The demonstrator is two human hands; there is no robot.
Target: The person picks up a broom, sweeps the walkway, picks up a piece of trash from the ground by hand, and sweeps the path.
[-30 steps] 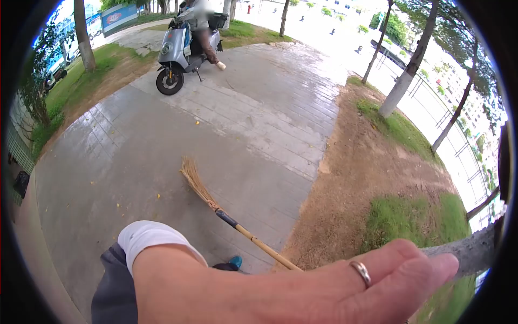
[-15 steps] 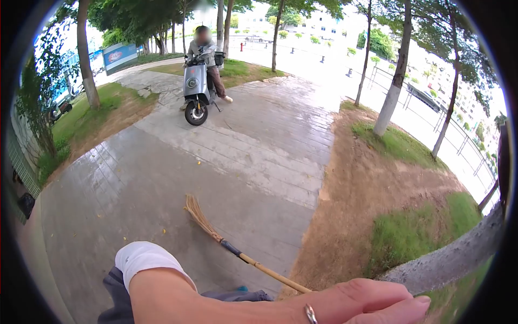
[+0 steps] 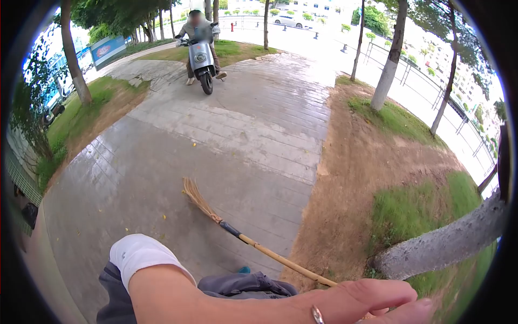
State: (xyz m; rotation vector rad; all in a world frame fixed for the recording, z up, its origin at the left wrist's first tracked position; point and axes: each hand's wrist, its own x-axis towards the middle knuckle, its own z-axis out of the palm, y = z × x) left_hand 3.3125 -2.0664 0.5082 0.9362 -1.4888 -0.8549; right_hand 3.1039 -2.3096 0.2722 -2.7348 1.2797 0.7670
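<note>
My left hand [image 3: 345,302], with a silver ring on one finger, reaches across the bottom from the lower left. Its fingers are pressed together over the upper part of a broom [image 3: 286,263], hiding the rest of the wooden handle. The straw bristles [image 3: 198,198] point up and left over the pavement [image 3: 259,135]. A white sleeve cuff [image 3: 143,256] lies around my forearm. My right hand does not show.
A person [image 3: 195,27] sits astride a grey scooter [image 3: 200,56], facing this way. Bare soil [image 3: 350,178] and grass borders the paving on the right. A thick trunk [image 3: 442,243] leans in at lower right; small yellow leaves dot the pavement.
The scooter and its rider have turned from side-on to facing the camera, and the rider is more upright. My view has shifted; my left hand stays over the broom handle.
</note>
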